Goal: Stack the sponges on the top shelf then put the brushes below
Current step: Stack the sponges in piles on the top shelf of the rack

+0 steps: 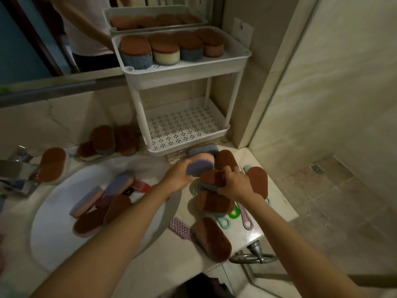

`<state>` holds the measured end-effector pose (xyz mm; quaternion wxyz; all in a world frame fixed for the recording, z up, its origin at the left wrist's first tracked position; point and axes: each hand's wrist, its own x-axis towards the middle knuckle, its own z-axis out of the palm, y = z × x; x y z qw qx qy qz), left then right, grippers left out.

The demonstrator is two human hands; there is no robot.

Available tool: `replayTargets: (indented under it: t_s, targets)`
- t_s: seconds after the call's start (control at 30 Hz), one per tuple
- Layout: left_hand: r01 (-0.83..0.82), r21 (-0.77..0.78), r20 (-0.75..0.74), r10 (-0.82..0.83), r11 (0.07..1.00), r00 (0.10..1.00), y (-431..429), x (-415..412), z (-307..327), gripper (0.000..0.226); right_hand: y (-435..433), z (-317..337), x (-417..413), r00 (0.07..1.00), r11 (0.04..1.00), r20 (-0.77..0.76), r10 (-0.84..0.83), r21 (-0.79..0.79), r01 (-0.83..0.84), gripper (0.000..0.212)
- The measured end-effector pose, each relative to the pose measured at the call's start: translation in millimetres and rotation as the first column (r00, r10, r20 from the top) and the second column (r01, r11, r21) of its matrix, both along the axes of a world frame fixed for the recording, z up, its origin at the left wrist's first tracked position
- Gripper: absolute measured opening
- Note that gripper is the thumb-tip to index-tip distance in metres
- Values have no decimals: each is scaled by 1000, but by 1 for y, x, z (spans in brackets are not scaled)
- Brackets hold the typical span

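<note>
Grips a lilac-faced sponge (200,168) in the left hand (178,175), fingers curled over its edge, just in front of the lower shelf (184,127) of a white rack (138,106). Closes the right hand (235,183) round a brown-topped sponge (211,178) with blue foam beneath, at the top of a heap of others on the counter (253,233). Oval all, each with a rust-brown scouring face bonded to blue, lilac, pink or cream foam. On the top shelf (242,54), four short stacks (136,51) in a row, brown faces up. In the white basin (53,222), several more sponges (90,201) lying loose, some on edge. Under and beside the counter heap, brushes (233,214) with green, teal and pink looped handles, plus a pink perforated brush (180,230). Among the basin sponges, a red item (140,186), any print too blurred to read.
</note>
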<state>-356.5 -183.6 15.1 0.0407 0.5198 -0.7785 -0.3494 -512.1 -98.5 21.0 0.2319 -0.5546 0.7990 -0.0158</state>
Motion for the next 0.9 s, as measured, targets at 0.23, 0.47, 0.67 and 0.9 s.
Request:
replayTargets:
  t_s: [0.23,0.47,0.67,0.9]
  targets:
    - [131,-7,163,-128,991,978,-31,-20,-14,80,-2,4,-13,998,988,65,20,-157,-9,70]
    - [-31,-161,138,53,987,989,-28,-31,-23,49,-4,12,-33,998,976,52,-28,-216,39,65]
    - [-263,-266,-182,219,927,959,-7,-10,27,45,-14,38,-40,995,900,84,-45,-429,77,65]
    - [-324,-656,-375,78,681,924,-2,13,122,47,-50,103,-25,998,705,68,16,-708,37,72]
